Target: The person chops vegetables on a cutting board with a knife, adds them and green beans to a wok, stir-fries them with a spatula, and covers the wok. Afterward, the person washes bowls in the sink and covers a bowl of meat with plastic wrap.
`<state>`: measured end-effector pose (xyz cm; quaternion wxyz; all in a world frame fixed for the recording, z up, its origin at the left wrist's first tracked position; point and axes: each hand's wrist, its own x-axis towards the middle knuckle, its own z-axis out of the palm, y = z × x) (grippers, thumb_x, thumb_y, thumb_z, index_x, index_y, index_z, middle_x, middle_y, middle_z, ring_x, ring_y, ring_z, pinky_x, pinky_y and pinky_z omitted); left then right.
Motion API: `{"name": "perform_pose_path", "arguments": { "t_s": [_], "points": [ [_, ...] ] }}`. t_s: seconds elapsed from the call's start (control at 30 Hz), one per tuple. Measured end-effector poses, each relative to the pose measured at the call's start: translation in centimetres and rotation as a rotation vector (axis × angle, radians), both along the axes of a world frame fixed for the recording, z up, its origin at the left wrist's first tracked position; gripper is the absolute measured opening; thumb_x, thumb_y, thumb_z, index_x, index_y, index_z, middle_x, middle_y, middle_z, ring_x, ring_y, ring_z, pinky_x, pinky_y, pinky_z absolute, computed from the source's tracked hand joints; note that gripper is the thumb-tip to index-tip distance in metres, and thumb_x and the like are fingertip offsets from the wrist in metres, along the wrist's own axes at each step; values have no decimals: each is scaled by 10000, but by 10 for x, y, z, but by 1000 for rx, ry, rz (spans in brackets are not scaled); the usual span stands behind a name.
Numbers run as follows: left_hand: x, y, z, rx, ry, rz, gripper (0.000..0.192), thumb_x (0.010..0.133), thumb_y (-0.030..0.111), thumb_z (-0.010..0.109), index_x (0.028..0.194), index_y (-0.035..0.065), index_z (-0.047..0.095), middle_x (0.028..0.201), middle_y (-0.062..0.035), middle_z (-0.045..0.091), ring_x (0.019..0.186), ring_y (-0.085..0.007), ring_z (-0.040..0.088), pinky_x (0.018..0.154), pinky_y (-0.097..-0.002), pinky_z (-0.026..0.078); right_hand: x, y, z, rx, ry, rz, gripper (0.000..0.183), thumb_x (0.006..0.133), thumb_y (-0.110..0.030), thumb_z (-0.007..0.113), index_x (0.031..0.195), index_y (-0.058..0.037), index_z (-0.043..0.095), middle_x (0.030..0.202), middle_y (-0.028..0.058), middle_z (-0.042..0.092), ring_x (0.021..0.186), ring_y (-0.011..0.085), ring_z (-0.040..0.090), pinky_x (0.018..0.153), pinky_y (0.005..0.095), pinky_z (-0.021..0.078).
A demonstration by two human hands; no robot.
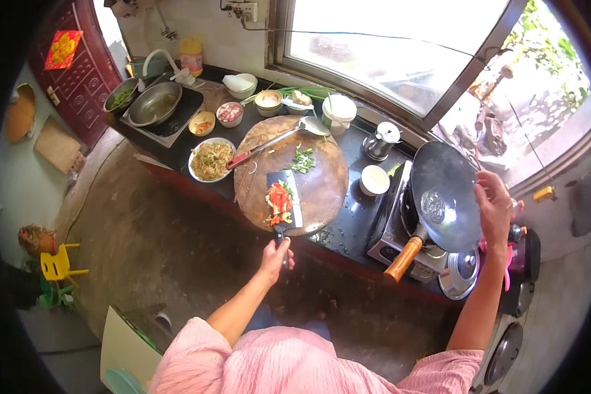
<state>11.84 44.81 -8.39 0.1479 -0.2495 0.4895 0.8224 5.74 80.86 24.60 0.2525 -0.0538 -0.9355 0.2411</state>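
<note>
My left hand (pixel 274 258) grips the dark handle of a cleaver (pixel 298 213), its blade over a round wooden chopping board (pixel 329 189). Chopped red pepper (pixel 279 199) is heaped on the blade. Farther up the board are cut green onion (pixel 303 161) and a red-handled spatula (pixel 271 144), its head near the far rim. My right hand (pixel 493 209) is at the right rim of a wok (pixel 448 197), fingers curled; whether it grips the rim cannot be made out. The wok sits on a portable gas stove (pixel 394 246), its wooden handle (pixel 404 260) pointing towards me. A little clear liquid glistens inside.
Left of the board stand a bowl of shredded food (pixel 211 160), a bowl of raw meat (pixel 230 114) and a metal pan (pixel 155 104). A white bowl (pixel 374 180) and a metal pot (pixel 381 141) stand between board and stove. A lid (pixel 460 276) lies right of the stove.
</note>
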Motion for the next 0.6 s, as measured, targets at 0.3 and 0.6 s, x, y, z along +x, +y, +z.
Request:
{"name": "perform_pose_path", "arguments": {
  "t_s": [0.3, 0.6],
  "points": [
    [13, -20, 68, -360, 28, -70, 268, 904, 242, 605, 906, 42, 427, 580, -22, 474, 376, -107, 451, 313, -272, 355, 46, -111, 5, -147, -92, 393, 94, 845, -15, 640, 936, -4, 663, 862, 78, 617, 713, 130, 612, 634, 246, 493],
    [-24, 6, 215, -342, 316, -425, 224, 919, 232, 585, 875, 51, 461, 590, -27, 485, 370, -112, 449, 323, -258, 350, 12, -144, -33, 44, 75, 669, 273, 862, -71, 641, 1133, -68, 608, 1112, 135, 600, 956, 303, 625, 809, 350, 514]
  ]
}}
